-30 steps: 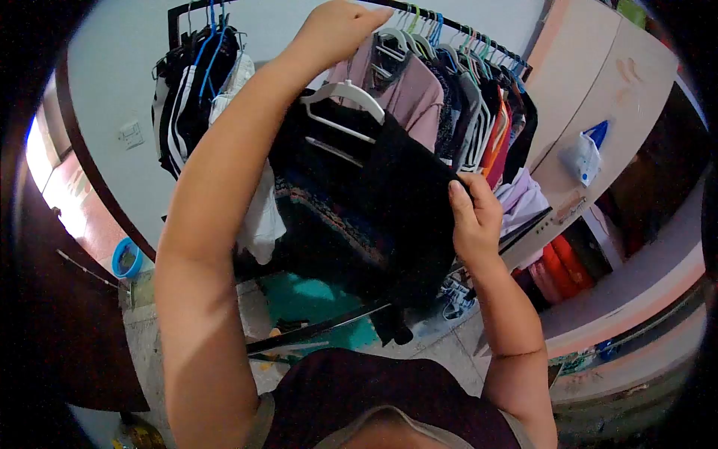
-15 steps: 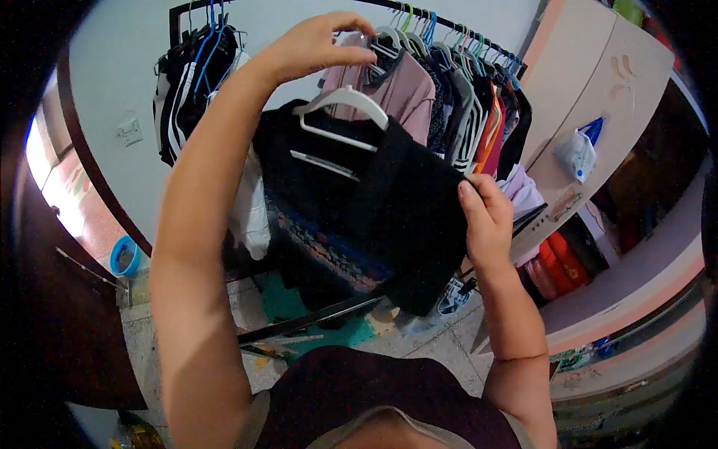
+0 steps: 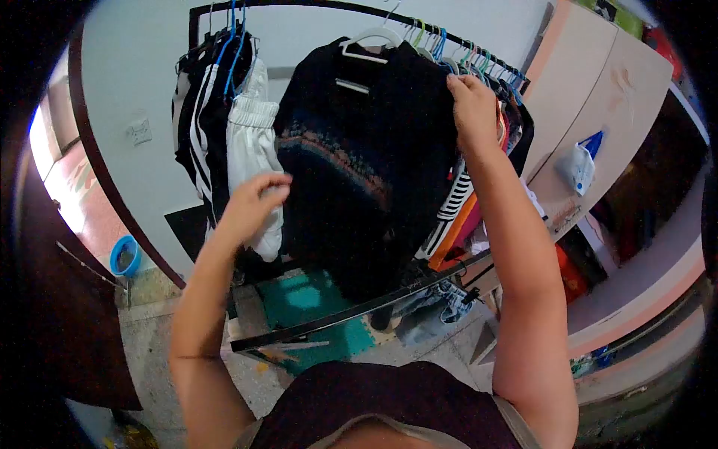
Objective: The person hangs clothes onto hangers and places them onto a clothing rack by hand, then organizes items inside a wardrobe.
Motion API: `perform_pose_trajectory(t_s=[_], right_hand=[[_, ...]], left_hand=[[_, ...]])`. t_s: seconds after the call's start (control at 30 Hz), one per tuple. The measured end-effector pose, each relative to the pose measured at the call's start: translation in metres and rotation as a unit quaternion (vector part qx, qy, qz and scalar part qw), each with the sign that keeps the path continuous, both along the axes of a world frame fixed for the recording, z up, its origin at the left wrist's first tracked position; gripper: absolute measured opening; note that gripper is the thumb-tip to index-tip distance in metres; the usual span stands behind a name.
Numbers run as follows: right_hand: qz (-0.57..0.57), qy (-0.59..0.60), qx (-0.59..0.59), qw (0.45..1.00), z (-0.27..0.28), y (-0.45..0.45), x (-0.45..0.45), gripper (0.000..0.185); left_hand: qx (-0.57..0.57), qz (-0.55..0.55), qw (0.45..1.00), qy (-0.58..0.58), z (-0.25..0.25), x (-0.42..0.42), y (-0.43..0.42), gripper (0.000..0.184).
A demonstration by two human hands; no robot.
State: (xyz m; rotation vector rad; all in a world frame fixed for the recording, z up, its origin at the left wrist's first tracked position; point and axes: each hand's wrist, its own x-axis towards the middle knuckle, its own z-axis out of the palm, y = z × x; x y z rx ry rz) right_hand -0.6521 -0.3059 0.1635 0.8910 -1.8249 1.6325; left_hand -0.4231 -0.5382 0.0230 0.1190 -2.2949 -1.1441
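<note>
A black sweater (image 3: 351,150) with a coloured patterned band across its chest hangs on a white hanger (image 3: 372,43) from the rack. At the sweater's shoulder on the right, the fingers of my right hand (image 3: 475,112) are closed in a pinch on the fabric. My left hand (image 3: 254,206) is lower down, by the sweater's opposite edge, its thumb and fingers slightly apart. Whether those fingertips touch the cloth is hard to see. White trousers (image 3: 254,142) hang just behind that hand.
The black rack's top rail (image 3: 299,6) carries several garments at both ends. Its lower bar (image 3: 336,318) crosses in front of me above a green mat (image 3: 299,299). A pale wardrobe (image 3: 583,90) stands at right, and a blue basin (image 3: 125,256) sits on the floor at left.
The sweater now hangs higher and more upright at the rail. My left hand has come down from the rail to the sweater's side, while my right hand has risen with the shoulder.
</note>
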Motion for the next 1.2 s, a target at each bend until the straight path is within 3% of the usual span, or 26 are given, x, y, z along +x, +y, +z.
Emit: perform_pose_trajectory(t_s=[0.1,0.17,0.27,0.37,0.53,0.63,0.77,0.83,0.87,0.93,1.03,1.2], right_hand=[[-0.04,0.014,0.029,0.999,0.011,-0.026,-0.018,0.027],[-0.028,0.014,0.003,1.0,0.013,-0.045,-0.031,0.027],[-0.059,0.02,0.017,0.998,0.017,-0.066,-0.039,0.028],[-0.071,0.026,0.023,0.997,0.007,-0.089,-0.08,0.029],[-0.133,0.044,0.082,0.987,-0.011,-0.095,-0.09,0.03],[-0.115,0.037,0.055,0.991,-0.024,-0.089,-0.083,0.031],[-0.064,0.036,0.105,0.992,-0.034,-0.072,-0.09,0.028],[-0.026,-0.013,0.13,0.991,-0.042,-0.061,-0.087,0.028],[-0.023,0.02,0.152,0.988,-0.051,-0.055,-0.09,0.027],[-0.02,0.087,0.195,0.977,-0.065,-0.04,-0.09,0.028],[0.041,0.025,0.283,0.958,-0.088,-0.001,-0.059,0.031],[0.036,-0.044,0.385,0.921,-0.143,0.097,0.011,0.025]], left_hand=[[0.061,0.006,0.996,-0.07,-0.062,0.029,-0.013,0.025],[0.088,-0.006,0.995,-0.055,-0.106,0.052,-0.022,0.025],[0.242,0.017,0.965,-0.1,-0.119,0.087,-0.008,0.025],[0.273,0.067,0.954,-0.107,-0.119,0.109,0.004,0.025],[0.248,0.059,0.961,-0.105,-0.128,0.118,0.003,0.025],[0.245,0.039,0.964,-0.097,-0.128,0.116,0.005,0.025],[0.278,0.01,0.956,-0.097,-0.126,0.11,0.009,0.023],[0.234,0.005,0.965,-0.119,-0.122,0.105,0.011,0.023],[0.212,0.001,0.969,-0.129,-0.12,0.102,0.011,0.023],[0.214,-0.024,0.967,-0.135,-0.119,0.094,0.01,0.023],[0.205,-0.072,0.964,-0.156,-0.116,0.08,0.012,0.023],[0.168,-0.188,0.951,-0.179,-0.083,0.067,0.03,0.025]])
